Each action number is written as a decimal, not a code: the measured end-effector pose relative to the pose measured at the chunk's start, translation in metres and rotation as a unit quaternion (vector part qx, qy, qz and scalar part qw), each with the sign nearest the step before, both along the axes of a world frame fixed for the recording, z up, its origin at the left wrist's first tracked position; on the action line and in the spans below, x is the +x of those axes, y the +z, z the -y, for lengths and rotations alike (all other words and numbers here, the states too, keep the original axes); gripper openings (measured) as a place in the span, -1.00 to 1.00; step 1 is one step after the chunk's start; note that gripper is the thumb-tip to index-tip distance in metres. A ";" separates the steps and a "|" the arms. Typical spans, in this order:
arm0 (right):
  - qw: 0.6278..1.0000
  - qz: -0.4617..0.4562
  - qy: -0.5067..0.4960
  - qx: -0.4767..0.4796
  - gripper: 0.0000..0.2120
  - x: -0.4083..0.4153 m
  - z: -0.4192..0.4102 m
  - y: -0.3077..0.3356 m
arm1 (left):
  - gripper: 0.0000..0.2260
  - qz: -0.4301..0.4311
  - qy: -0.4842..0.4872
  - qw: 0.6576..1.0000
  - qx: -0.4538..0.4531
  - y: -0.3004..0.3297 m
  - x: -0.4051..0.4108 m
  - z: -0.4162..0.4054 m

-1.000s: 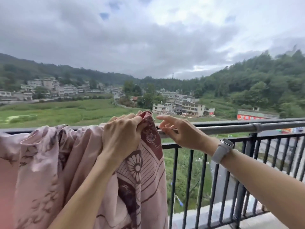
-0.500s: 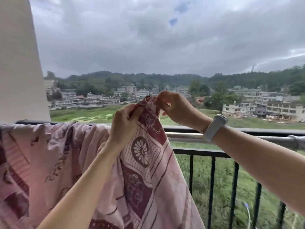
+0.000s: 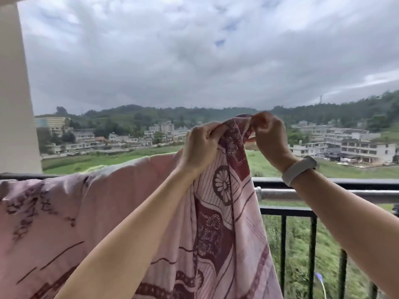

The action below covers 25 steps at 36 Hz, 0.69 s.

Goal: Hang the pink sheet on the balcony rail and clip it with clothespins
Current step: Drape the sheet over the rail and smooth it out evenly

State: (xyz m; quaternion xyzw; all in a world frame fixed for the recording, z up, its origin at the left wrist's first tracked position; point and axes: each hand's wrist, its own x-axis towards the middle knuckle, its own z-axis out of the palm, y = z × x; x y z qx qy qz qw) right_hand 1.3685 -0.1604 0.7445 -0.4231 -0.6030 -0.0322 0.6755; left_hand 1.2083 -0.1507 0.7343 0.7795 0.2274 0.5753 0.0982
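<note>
The pink sheet (image 3: 90, 212), printed with dark red patterns, drapes over the balcony rail (image 3: 345, 182) on the left and hangs down toward me. Its right top corner is lifted well above the rail. My left hand (image 3: 200, 147) grips that raised edge from the left. My right hand (image 3: 269, 137), with a pale wristband, pinches the same corner from the right. The two hands are close together with bunched fabric between them. No clothespin is visible.
A grey metal pipe (image 3: 323, 195) runs along the railing just below the top bar, with black vertical bars (image 3: 313, 255) beneath. A white pillar (image 3: 13, 93) stands at the left. Beyond the rail lie fields, buildings and hills.
Both hands have lifted the sheet's corner higher above the rail. The right hand, empty one second ago, now pinches the fabric. The view has swung left and upward.
</note>
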 end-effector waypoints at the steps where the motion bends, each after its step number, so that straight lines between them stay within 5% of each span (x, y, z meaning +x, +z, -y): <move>1: 1.000 0.000 -0.011 0.013 -0.87 0.010 0.008 0.000 | -0.78 0.004 -0.011 1.000 0.009 0.000 0.006 0.006; 7: 0.993 0.109 0.034 -0.020 -0.90 0.031 0.051 -0.020 | -0.83 0.021 -0.003 0.999 -0.028 -0.035 0.001 0.021; 13: 0.973 0.219 0.040 -0.059 -0.85 0.019 0.052 -0.055 | -0.84 0.030 0.113 0.992 -0.040 -0.077 -0.027 0.029; 15: 0.967 0.248 0.027 -0.047 -0.88 0.011 0.051 -0.061 | -0.86 0.083 0.050 0.987 -0.128 -0.082 -0.037 0.035; 20: 0.942 0.334 0.011 -0.024 -0.75 0.004 0.051 -0.073 | -0.74 0.259 -0.073 0.893 -0.360 -0.087 -0.052 0.041; 22: 0.932 0.359 -0.015 -0.039 -0.64 0.013 0.049 -0.080 | -0.73 0.305 -0.024 0.877 -0.371 -0.088 -0.057 0.041; 25: 0.919 0.383 -0.054 -0.074 -0.55 0.026 0.044 -0.093 | -0.73 0.309 0.173 0.872 -0.339 -0.085 -0.062 0.037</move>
